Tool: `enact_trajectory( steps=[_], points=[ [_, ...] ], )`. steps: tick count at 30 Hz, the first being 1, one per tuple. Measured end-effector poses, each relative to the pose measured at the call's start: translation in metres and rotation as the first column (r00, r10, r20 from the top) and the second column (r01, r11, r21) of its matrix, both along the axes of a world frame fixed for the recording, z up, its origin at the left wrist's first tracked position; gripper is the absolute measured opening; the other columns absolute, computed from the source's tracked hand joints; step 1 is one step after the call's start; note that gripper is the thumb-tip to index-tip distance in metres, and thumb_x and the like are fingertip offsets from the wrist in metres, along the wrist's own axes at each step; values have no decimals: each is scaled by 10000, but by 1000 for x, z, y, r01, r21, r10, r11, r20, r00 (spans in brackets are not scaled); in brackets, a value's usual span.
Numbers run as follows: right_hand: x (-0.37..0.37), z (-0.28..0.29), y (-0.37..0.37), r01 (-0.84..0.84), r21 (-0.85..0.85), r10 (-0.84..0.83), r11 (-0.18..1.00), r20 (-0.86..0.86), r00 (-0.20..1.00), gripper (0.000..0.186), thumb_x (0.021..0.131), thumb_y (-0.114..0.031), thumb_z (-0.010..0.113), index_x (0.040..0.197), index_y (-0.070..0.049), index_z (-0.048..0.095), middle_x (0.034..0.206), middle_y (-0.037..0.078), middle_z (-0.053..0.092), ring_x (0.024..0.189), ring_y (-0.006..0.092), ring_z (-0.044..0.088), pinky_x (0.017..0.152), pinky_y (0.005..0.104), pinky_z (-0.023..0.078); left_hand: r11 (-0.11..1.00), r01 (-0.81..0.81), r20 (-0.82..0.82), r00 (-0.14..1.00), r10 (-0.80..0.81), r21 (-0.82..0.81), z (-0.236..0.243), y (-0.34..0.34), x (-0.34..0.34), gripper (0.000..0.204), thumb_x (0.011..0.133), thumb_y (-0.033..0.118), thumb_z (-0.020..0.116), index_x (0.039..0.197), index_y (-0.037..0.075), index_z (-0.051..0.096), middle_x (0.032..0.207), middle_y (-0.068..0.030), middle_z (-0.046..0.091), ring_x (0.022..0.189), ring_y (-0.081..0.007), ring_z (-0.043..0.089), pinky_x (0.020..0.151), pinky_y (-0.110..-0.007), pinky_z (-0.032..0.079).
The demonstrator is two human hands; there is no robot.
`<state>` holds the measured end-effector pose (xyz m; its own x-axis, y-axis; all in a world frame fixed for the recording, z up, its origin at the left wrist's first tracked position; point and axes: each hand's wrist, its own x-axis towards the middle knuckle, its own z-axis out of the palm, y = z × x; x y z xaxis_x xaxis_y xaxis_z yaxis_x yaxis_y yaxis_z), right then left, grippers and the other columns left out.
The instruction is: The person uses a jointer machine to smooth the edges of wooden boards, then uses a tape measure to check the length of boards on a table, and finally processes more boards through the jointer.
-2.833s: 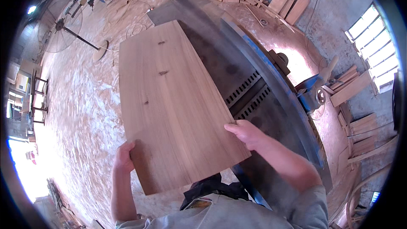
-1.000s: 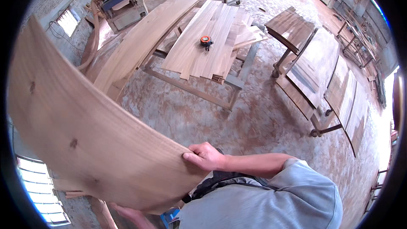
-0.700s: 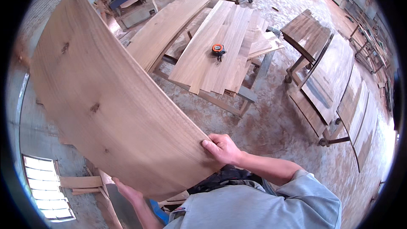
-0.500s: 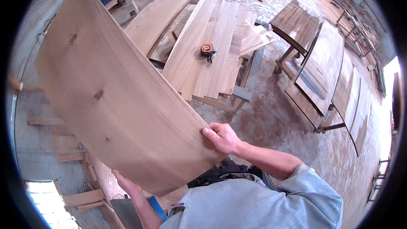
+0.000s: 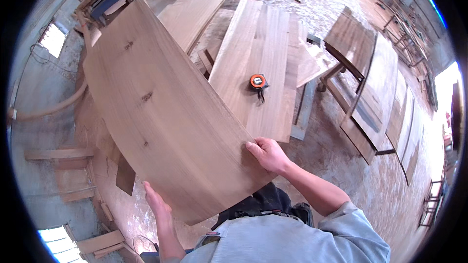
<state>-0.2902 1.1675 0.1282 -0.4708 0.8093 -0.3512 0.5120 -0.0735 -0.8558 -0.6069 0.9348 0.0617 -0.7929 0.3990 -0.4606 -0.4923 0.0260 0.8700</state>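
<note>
tape measure on boards, held panel overlapping, laden cart

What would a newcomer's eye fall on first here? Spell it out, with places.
First, the large wooden panel with its dark knots, slanting across the left and middle of the view, the right hand gripping its right edge and the left hand at its left edge. Next, the orange-and-dark tape measure, a bright spot lying on the pale boards just right of that panel.
</note>
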Motion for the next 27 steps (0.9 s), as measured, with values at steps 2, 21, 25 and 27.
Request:
enact_trajectory(
  steps=[2,21,25,27],
  points=[
    [-6,-2,17,-4,-11,4,1000,-35,999,412,953,-341,559,952,62,644,737,187,632,716,180,623,676,363,500,1000,-12,10,1000,12,-3,0,12,0,683,992,505,439,1404,-36,376,1431,-145,438,1273,-290,466,1057,-432,399],
    [7,-18,147,-342,120,307,932,237,922,494,897,-424,592,895,69,596,867,293,648,868,447,632,783,489,501,999,-31,75,997,32,-22,4,87,65,683,1000,512,411,1464,23,304,1492,-143,365,1331,-305,404,1084,-456,374],
    [-11,-13,155,-349,133,309,928,256,916,500,896,-430,595,892,70,598,854,291,647,847,439,637,767,485,509,1000,12,99,995,-12,7,-12,87,42,673,1004,505,409,1469,30,303,1491,-137,371,1338,-290,400,1088,-454,369],
    [-27,-12,158,-339,96,305,936,257,917,508,896,-438,596,874,70,601,850,285,649,839,433,639,757,484,511,997,-50,125,990,57,-55,-3,99,40,651,1012,488,400,1466,30,311,1486,-132,380,1335,-283,405,1086,-447,372]
  ],
)
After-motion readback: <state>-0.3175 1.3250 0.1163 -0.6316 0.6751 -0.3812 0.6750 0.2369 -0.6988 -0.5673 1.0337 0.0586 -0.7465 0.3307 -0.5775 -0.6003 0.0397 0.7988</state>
